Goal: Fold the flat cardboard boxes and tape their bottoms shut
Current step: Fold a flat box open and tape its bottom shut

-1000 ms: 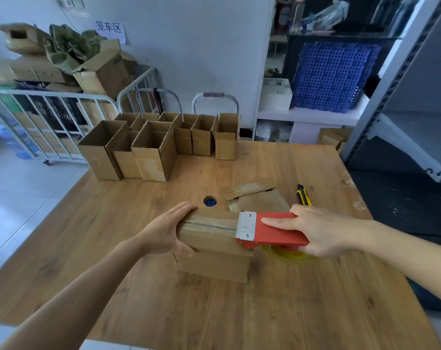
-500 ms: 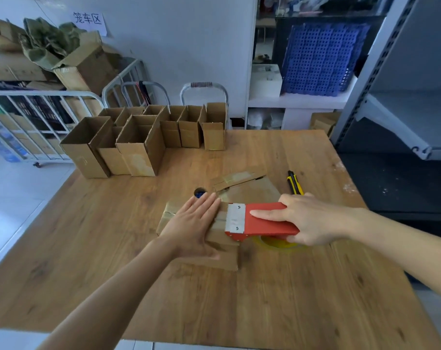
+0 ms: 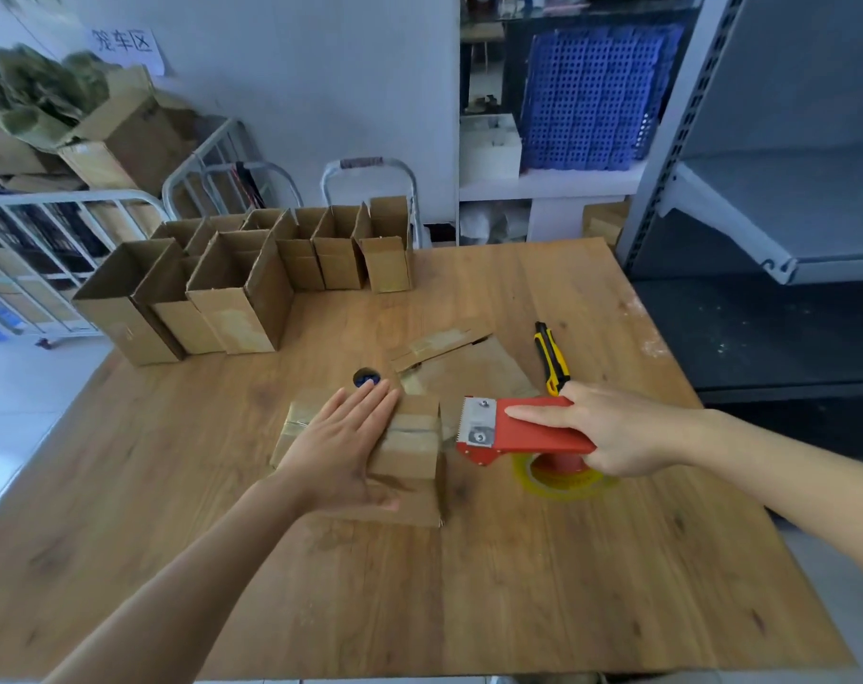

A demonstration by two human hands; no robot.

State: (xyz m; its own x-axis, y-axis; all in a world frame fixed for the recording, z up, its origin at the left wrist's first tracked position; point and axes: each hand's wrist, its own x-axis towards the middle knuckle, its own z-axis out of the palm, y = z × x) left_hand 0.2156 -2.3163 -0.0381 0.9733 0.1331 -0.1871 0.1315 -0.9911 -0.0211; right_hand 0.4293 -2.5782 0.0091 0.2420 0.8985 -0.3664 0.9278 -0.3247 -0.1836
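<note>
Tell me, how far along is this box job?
Done: a cluster of upright brown cardboard boxes stands open-topped at the far left of the wooden table. In hand: the left hand presses flat on a brown cardboard box with a tape strip across its upturned face, and the right hand grips the red tape dispenser beside it. Left: flat brown cardboard pieces lie behind that box.

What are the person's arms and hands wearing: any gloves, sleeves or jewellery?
Nothing that shows. The left hand and right hand are bare, without gloves or rings. Both arms are uncovered as far as the picture's edge: no sleeves, watch or bracelet in view.
</note>
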